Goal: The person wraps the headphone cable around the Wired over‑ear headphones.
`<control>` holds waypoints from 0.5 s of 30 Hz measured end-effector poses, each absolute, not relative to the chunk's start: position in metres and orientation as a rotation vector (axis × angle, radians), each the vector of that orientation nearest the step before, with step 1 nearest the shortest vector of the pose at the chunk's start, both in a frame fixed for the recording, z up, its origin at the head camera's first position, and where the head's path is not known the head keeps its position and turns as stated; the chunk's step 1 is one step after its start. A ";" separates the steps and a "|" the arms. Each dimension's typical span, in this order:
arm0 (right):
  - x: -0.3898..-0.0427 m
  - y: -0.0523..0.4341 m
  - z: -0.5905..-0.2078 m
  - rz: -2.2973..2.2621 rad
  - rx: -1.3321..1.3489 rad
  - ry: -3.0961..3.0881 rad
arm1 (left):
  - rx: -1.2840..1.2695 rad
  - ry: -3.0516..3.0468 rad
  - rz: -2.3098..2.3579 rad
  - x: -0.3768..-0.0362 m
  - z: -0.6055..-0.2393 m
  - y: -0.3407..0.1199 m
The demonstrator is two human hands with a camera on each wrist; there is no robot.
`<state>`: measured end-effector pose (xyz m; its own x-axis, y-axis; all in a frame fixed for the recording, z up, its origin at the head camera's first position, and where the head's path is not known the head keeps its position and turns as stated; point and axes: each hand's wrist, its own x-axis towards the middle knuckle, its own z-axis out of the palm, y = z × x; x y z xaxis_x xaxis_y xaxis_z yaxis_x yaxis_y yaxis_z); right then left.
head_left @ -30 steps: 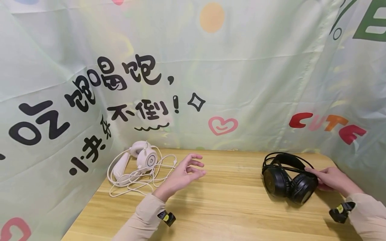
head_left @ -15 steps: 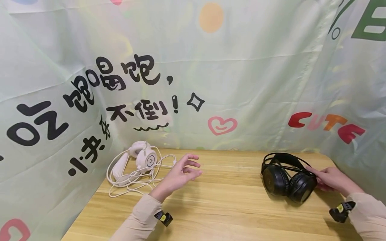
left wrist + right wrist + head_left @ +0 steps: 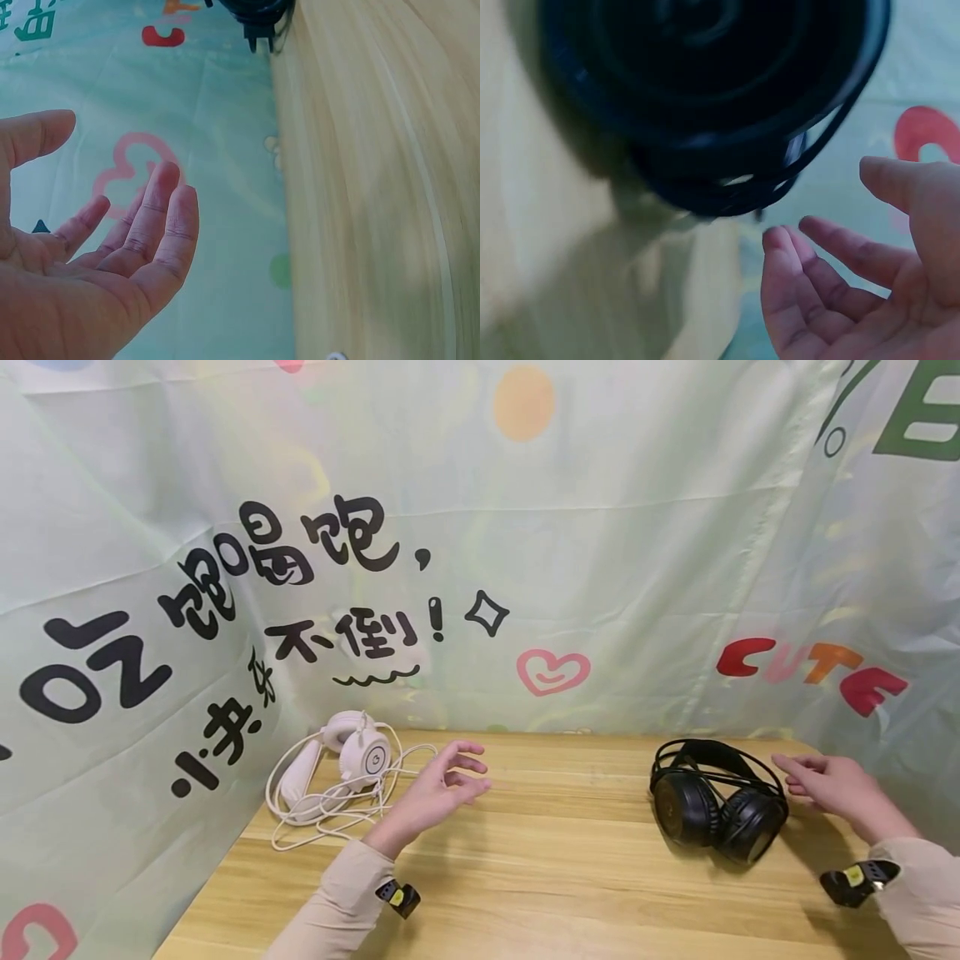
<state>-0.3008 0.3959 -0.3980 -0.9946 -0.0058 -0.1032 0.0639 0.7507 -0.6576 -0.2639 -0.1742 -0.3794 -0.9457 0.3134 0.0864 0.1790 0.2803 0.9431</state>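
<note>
A pair of black over-ear headphones rests on the right part of the wooden table, ear cups toward me and headband behind. Just right of it my right hand hovers with fingers loosely extended and apart from the headband. In the right wrist view a dark ear cup fills the top, and the right hand shows nothing between thumb and fingers. My left hand is held over the table, fingers relaxed and spread, holding nothing. Left of it lies a white headset with its cable in loose loops.
The wooden table runs back to a printed fabric curtain, which also encloses the left and right sides. The left forearm passes close to the white cable loops. Each wrist wears a small black camera.
My right hand has let go of the black headphones and moved slightly up and right. The left hand has drifted a little left. The headphones stay in place.
</note>
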 end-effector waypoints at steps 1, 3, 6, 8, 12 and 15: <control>-0.300 0.395 -0.395 -1.097 0.040 2.852 | 0.469 2.429 1.751 -0.264 -0.379 -0.176; -0.298 0.391 -0.389 -1.122 0.018 2.878 | 0.467 2.435 1.749 -0.264 -0.377 -0.179; -0.294 0.382 -0.380 -1.123 -0.002 2.934 | 0.467 2.440 1.771 -0.264 -0.370 -0.186; -0.292 0.375 -0.373 -1.127 -0.014 2.961 | 0.460 2.448 1.783 -0.264 -0.364 -0.191; -0.288 0.357 -0.360 -1.134 -0.031 3.023 | 0.439 2.472 1.790 -0.263 -0.355 -0.201; -0.284 0.344 -0.350 -1.128 -0.074 3.056 | 0.414 2.482 1.793 -0.264 -0.353 -0.208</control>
<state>-0.2844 0.3440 -0.3501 -0.9921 -0.0017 0.1253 -0.0827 0.7600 -0.6446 -0.2637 -0.2083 -0.3527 -0.9627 0.2455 0.1137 0.1850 0.2911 0.9386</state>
